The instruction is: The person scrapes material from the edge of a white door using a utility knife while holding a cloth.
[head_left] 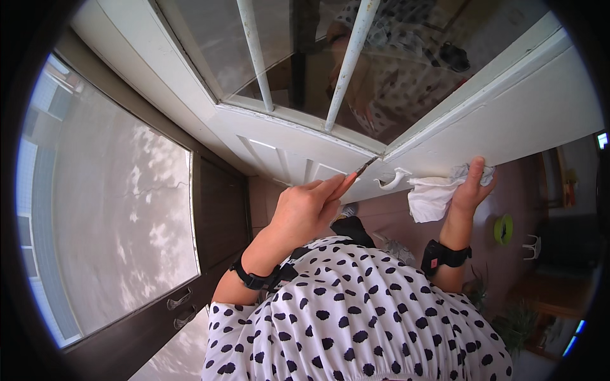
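My left hand (304,209) is closed round a slim tool with a narrow dark tip (366,166); its handle is mostly hidden by my fingers. The tip reaches the lower corner of the glass pane (298,76), where the white frame strips meet. My right hand (471,187) is closed on a white cloth (432,198) at the edge of the white door (502,143), its thumb pointing up. Part of the cloth hangs down to the left of that hand. Between my hands a white curved door handle (395,180) sticks out.
Two white bars (351,63) cross the glass. At the left stands another dark-framed door (219,209) with a large pane and metal handles (180,300). A green bowl-like thing (502,229) and a plant (516,327) are at the right, over a reddish-brown floor (397,213).
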Tool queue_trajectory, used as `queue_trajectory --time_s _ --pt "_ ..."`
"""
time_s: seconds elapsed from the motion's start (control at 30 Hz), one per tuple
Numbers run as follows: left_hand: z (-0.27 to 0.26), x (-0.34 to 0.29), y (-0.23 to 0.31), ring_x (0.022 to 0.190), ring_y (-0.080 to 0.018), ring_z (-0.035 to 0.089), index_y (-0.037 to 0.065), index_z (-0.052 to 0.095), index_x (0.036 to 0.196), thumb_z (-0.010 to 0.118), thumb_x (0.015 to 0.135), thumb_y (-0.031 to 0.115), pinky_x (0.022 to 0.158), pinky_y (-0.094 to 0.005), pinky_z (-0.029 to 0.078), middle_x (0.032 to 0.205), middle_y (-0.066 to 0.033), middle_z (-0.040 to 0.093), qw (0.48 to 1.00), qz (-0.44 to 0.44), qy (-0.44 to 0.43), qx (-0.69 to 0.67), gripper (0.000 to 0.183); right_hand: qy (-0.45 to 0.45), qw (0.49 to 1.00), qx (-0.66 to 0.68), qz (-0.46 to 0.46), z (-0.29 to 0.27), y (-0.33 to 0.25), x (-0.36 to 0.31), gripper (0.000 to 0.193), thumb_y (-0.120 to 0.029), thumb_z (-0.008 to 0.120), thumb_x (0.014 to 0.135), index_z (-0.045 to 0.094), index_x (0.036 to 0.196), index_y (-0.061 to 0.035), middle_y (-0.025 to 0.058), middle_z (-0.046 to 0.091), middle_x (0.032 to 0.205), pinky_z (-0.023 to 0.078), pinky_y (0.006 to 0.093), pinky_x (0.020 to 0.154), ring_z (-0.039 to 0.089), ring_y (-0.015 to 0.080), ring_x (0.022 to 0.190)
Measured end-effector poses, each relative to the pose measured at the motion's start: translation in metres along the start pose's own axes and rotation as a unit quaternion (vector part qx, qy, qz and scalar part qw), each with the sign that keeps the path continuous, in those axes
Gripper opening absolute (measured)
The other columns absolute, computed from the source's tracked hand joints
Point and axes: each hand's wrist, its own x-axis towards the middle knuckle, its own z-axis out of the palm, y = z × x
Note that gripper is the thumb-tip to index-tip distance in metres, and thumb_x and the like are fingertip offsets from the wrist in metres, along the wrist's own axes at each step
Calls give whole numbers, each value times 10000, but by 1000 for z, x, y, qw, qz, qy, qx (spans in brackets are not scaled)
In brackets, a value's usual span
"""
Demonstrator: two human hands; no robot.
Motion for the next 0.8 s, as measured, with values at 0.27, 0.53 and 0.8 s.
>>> queue_trajectory --time_s 0.27,0.53,0.8 --pt "9 9 -3 629 -333 596 58 576 1098 588 753 44 540 -402 476 727 -119 610 999 2 7 39 346 0 1000 6 5 2 1 3 430 -266 611 876 520 1136 65 107 582 1045 417 288 850 538 175 938" --pt "0 13 9 608 -319 604 38 587 1095 607 759 32 546 -378 484 705 -127 608 997 -17 -7 76 337 8 1000 -7 8 4 4 6 436 -271 614 873 523 1128 71 113 585 1046 414 289 854 539 179 932" --pt "-4 22 19 625 -333 601 2 588 1060 605 758 21 552 -382 481 717 -152 610 991 -45 -18 123 303 20 1000 -1 24 1 10 10 433 -262 631 863 524 1118 70 111 584 1042 418 290 856 539 172 937"
